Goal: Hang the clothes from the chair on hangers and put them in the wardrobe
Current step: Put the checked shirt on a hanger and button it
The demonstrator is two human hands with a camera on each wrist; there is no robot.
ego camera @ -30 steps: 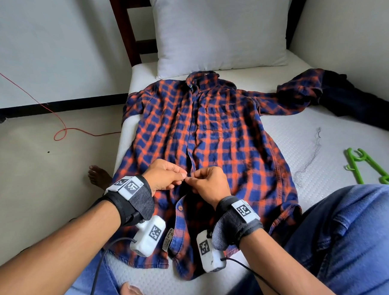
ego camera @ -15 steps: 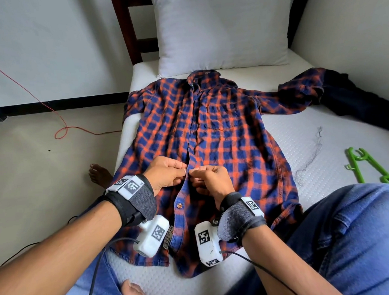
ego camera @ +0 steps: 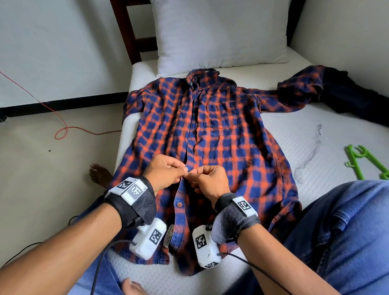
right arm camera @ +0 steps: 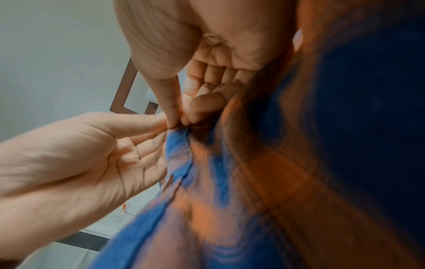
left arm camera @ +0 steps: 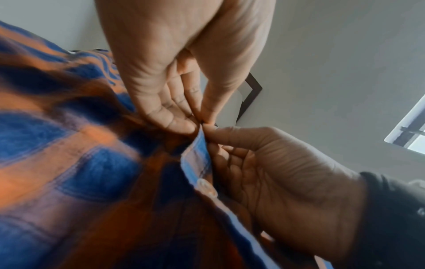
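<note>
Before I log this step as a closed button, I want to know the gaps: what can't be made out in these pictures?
- The button being worked: head view, the left hand and right hand pinch the plaid shirt placket and cover it.
- Both wrist views: fingertips hide it, and the cloth is blurred.
- Green hanger: partly hidden by the knee.
- Dark garment: cut off by the right edge.
- Wardrobe and chair: in no view.
</note>
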